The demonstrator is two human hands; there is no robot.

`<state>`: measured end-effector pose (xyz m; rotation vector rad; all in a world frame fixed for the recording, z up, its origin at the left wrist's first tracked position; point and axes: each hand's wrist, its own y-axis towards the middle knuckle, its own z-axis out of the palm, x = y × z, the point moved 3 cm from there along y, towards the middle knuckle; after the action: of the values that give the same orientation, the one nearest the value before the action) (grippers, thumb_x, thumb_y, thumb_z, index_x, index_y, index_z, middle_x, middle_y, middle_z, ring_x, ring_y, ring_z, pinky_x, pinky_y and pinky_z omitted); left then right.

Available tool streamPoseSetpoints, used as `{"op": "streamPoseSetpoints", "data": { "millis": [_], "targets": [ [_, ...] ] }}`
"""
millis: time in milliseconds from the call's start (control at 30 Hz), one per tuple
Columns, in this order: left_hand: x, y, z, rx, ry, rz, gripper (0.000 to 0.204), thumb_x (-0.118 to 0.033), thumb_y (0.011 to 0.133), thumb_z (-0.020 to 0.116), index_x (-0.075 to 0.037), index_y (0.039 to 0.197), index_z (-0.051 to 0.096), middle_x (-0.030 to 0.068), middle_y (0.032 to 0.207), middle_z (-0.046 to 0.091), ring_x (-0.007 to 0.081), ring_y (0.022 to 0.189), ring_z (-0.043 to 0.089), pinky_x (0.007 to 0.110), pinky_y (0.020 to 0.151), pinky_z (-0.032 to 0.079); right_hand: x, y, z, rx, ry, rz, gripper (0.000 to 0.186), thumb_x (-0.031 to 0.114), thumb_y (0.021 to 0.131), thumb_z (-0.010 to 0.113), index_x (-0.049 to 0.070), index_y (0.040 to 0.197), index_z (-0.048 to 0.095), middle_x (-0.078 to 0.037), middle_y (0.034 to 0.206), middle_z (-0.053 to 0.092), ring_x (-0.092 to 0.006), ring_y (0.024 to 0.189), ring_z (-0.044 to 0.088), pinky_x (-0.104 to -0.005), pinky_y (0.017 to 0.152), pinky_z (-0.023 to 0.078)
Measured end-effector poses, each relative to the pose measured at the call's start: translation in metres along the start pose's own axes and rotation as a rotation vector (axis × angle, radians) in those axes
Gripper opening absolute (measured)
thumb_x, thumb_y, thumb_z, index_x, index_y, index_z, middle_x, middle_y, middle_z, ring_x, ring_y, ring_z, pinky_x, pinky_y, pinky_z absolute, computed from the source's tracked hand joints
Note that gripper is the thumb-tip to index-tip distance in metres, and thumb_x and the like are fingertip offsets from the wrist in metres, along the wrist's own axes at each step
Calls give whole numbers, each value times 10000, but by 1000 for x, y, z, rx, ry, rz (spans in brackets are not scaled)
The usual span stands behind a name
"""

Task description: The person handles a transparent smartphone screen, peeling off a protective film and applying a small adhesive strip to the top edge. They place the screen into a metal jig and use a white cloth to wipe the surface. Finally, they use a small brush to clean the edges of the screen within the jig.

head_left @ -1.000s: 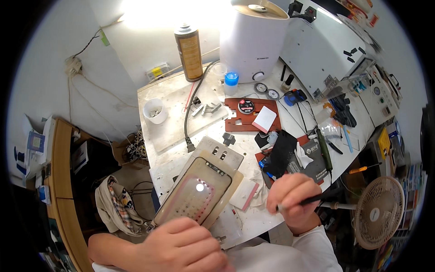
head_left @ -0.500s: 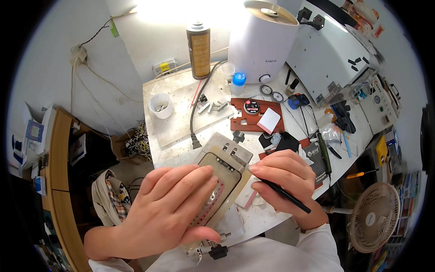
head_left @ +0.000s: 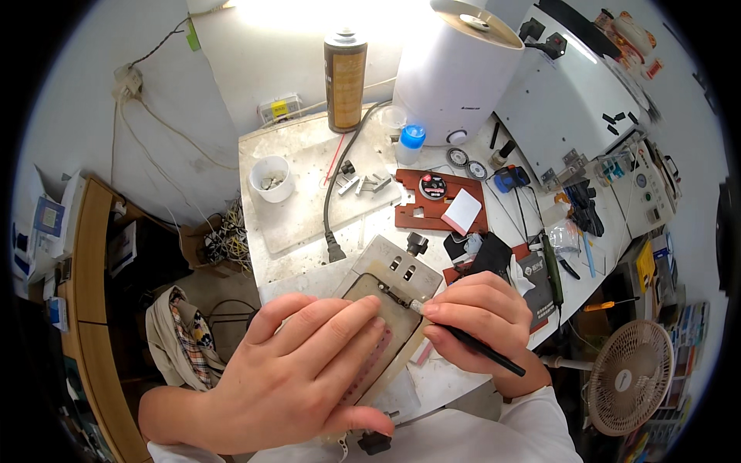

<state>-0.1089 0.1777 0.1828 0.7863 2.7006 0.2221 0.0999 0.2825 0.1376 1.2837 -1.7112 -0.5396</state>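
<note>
A phone-shaped panel (head_left: 370, 289) with a dark rim and rounded corners lies in a metal holding fixture (head_left: 384, 255) at the table's front. My left hand (head_left: 309, 366) rests over the panel, fingers stretched out and thumb apart, covering much of it. A row of pinkish dots shows beside its fingertips. My right hand (head_left: 482, 316) pinches a slim pen-shaped tool with a black handle (head_left: 488, 351) and a pale metal front end. The tool's tip meets the panel's far right corner, at the end of a small dark strip (head_left: 395, 295). Its exact shape is too small to tell.
Behind the fixture lie a power cable plug (head_left: 335, 251) and a brown-red work mat (head_left: 413, 216). A white cup (head_left: 272, 179), a spray can (head_left: 345, 81) and a white humidifier-like cylinder (head_left: 455, 77) stand farther back. A fan (head_left: 631, 378) stands at the right.
The tool's tip has moved onto the small strip's right end, and the strip looks darker and tilted. My left hand stays over the panel. The whole view has shifted slightly.
</note>
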Motion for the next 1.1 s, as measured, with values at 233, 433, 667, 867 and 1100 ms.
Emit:
{"op": "streamPoseSetpoints", "data": {
  "millis": [233, 433, 667, 867, 1100],
  "targets": [
    [-1, 4, -3, 12, 39, 6, 853, -741, 860, 569, 40, 1178, 698, 154, 1331, 640, 290, 1142, 603, 428, 1041, 400, 3, -1, -6, 5, 57, 60, 341, 40, 748, 876, 21, 1060, 740, -95, 923, 758, -224, 755, 729, -301, 629, 571],
    [0, 5, -4, -3, 44, 13, 840, -743, 862, 562, 34, 1150, 704, 145, 1307, 650, 280, 1125, 603, 430, 1029, 395, 4, -1, -4, 35, 52, 46, 338, 47, 756, 876, 12, 1065, 743, -117, 930, 761, -220, 744, 731, -297, 599, 576],
    [1, 5, -5, 1, 24, 9, 831, -740, 855, 576, 29, 1138, 709, 142, 1305, 651, 278, 1119, 601, 426, 1027, 391, 4, -5, -5, 20, 44, 79, 286, 31, 769, 845, 12, 1038, 751, -113, 926, 765, -214, 738, 736, -288, 602, 583],
    [3, 1, -2, -22, -39, -19, 838, -740, 836, 604, 33, 1141, 709, 156, 1300, 643, 294, 1118, 599, 428, 1023, 393, 5, 1, -5, 52, 33, 92, 243, 18, 767, 840, 14, 999, 768, -103, 916, 766, -205, 737, 735, -294, 605, 588],
    [5, 3, -3, -12, -46, -11, 833, -738, 829, 614, 25, 1151, 709, 158, 1299, 643, 296, 1107, 599, 436, 1019, 395, 5, 4, -6, 67, 30, 114, 234, 19, 765, 850, 11, 985, 771, -104, 910, 765, -208, 742, 737, -296, 614, 591]
  ]
}}
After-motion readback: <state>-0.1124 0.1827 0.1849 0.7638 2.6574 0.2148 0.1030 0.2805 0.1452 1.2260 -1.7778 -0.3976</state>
